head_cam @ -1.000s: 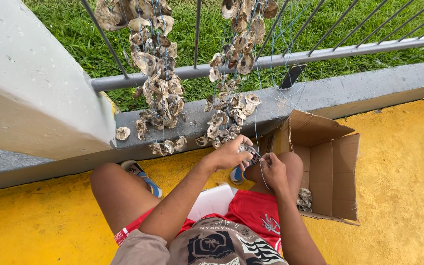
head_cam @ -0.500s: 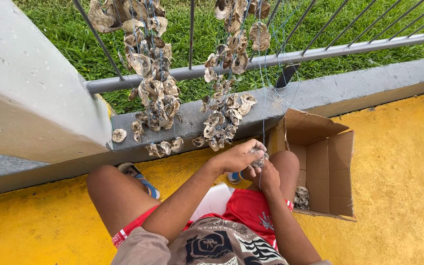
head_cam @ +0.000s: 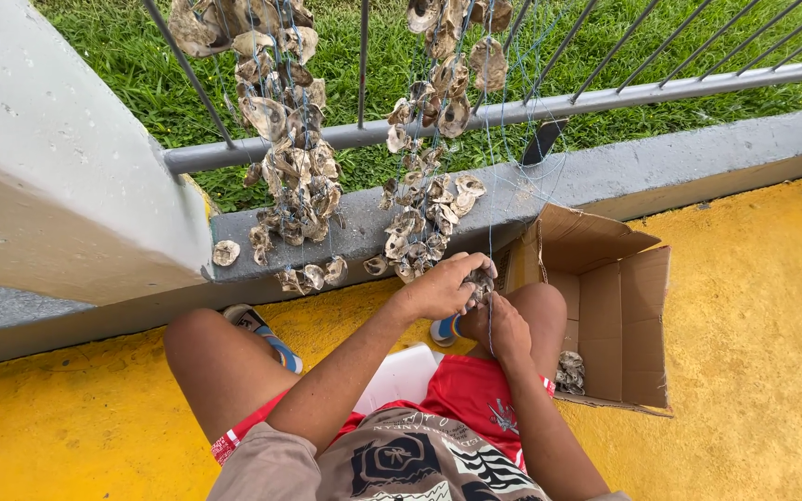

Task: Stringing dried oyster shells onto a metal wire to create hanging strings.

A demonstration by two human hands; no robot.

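My left hand grips a rough oyster shell in front of my knees. My right hand sits just below it, fingers pinched around a thin blue line that runs up to the metal railing. Two hanging strings of oyster shells, one on the left and one in the middle, dangle from the rail down onto the grey concrete curb. I sit with bent legs on the yellow floor.
An open cardboard box lies on its side at my right knee with several shells inside. A loose shell rests on the curb. A white concrete post stands at left. Grass lies beyond the railing.
Both hands stay together at the shell on the line; they shifted slightly down and right, with my right hand now lower beneath the shell.
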